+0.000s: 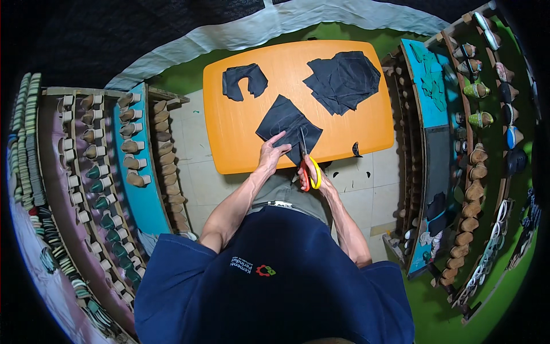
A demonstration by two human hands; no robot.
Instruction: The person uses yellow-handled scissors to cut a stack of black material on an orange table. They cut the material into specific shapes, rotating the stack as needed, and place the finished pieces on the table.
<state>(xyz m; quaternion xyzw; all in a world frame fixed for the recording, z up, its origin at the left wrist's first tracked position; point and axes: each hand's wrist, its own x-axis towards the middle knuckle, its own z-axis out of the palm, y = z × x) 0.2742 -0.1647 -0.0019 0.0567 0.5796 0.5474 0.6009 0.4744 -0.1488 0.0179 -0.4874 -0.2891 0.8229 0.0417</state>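
Overhead head view of a person seated at an orange tabletop (240, 143), read from left to right. At far left, wooden racks (109, 172) carry rows of shoe lasts, tan ones above and green ones below, beside a blue panel. On the tabletop's left part lies a small curved dark fabric offcut (243, 80), apart from the other pieces. Near the front edge, the left hand (269, 153) rests with its fingers pressed down on a dark fabric piece (283, 123) marked with faint outline curves; the thumb and fingers pinch the fabric's near edge, which hangs slightly past the tabletop. Just to the right, the right hand (317, 176) is closed around the red and yellow handles of a pair of scissors (305, 166), whose blades point away from the person and lie in the fabric piece. Farther back and to the right lies a pile of dark fabric sheets (344, 80). A small dark scrap (356, 150) sits at the tabletop's right front edge, with tiny scraps on the tiled floor (366, 183) below. At far right, more racks (475, 160) hold lasts and finished shoes.
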